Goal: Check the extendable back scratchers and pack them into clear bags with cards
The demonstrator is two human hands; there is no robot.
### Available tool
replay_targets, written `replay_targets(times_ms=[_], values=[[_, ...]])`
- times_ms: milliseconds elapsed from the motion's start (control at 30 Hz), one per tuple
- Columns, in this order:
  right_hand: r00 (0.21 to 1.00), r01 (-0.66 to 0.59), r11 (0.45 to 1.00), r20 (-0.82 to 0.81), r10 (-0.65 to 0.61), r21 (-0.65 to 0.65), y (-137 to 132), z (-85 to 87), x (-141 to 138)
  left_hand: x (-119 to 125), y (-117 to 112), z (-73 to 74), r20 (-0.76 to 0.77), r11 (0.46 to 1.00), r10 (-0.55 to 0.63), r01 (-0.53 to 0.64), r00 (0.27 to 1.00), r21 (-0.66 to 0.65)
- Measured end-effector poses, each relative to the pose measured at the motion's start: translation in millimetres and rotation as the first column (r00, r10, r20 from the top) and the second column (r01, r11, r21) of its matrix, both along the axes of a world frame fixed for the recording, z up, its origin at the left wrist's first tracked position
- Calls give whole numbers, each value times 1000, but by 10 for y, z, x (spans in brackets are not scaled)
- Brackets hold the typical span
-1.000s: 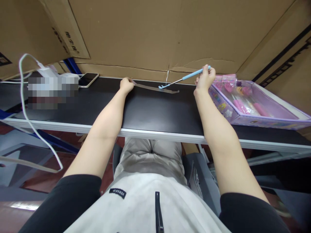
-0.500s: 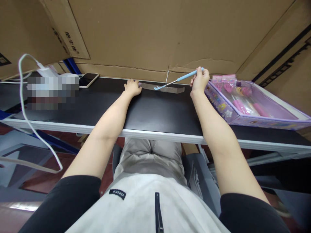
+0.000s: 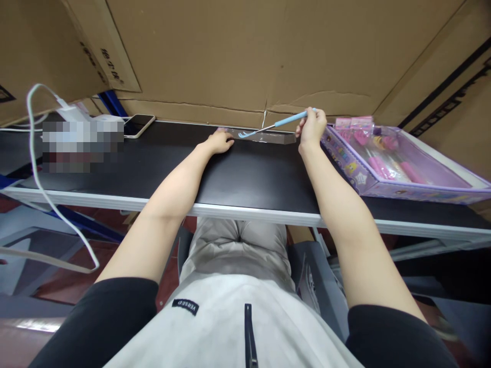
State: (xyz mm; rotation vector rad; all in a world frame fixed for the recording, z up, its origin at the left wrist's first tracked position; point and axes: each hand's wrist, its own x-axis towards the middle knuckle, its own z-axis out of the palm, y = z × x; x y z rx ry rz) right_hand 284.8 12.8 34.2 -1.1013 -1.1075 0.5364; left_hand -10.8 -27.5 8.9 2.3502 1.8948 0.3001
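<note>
My left hand [image 3: 219, 142] lies flat on the black table [image 3: 245, 179], fingers pressing the left end of a long clear plastic sleeve [image 3: 268, 137] at the table's far edge. My right hand [image 3: 312, 127] is closed round the light-blue handle of a thin back scratcher [image 3: 276, 125]. The tool's metal shaft slants down to the left, and its small claw end rests on the sleeve, just right of my left fingers.
A purple toy box [image 3: 391, 163] with pink items sits on the table at the right. A phone [image 3: 140, 124] and a white charger with a cable [image 3: 69, 113] lie at the far left. Cardboard boxes [image 3: 245, 51] wall off the back.
Both hands have shifted: my left hand slid right along the sleeve, my right hand moved left and slightly down. The sleeve now lies closer to the far edge, with the claw on it.
</note>
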Motion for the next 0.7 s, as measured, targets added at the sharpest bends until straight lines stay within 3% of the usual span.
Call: replay_targets(times_ms=[167, 400, 700], values=[[991, -83, 997, 106, 82, 6, -75, -15, -41, 47, -51, 25, 3, 1000, -14, 14, 1000, 9], [996, -33, 997, 76, 39, -76, -247, 70, -145, 46, -82, 25, 28, 1000, -28, 29, 999, -13], [945, -49, 994, 316, 79, -100, -239, 49, -174, 7, -6, -42, 63, 998, -57, 55, 996, 27]])
